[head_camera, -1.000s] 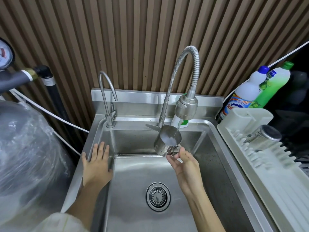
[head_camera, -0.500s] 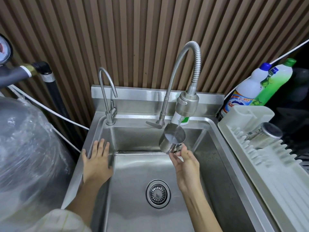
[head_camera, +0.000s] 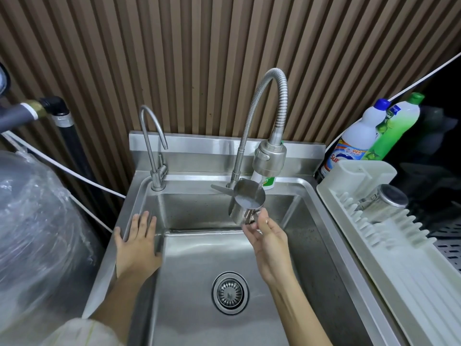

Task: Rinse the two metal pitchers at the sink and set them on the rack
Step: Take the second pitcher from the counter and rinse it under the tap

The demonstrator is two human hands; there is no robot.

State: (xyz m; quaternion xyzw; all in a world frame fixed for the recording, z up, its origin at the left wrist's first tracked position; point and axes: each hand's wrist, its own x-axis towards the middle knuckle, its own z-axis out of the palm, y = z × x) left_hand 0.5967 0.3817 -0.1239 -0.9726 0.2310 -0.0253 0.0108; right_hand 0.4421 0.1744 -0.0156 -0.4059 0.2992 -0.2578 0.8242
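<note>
My right hand (head_camera: 268,237) grips a small metal pitcher (head_camera: 245,204) by its handle and holds it tilted over the sink (head_camera: 194,265), its mouth right under the flexible faucet's spray head (head_camera: 269,159). Water shows inside the pitcher. My left hand (head_camera: 137,239) lies flat, fingers spread, on the sink's left rim. A second metal pitcher (head_camera: 385,203) lies upside down on the white dish rack (head_camera: 399,260) to the right of the sink.
A slim second tap (head_camera: 152,146) stands at the sink's back left. A drain strainer (head_camera: 230,293) sits in the basin. Two detergent bottles (head_camera: 361,136) lean behind the rack. A plastic-wrapped tank (head_camera: 32,233) fills the left side.
My right hand has lifted the pitcher slightly toward the spray head. My left hand has stayed on the rim.
</note>
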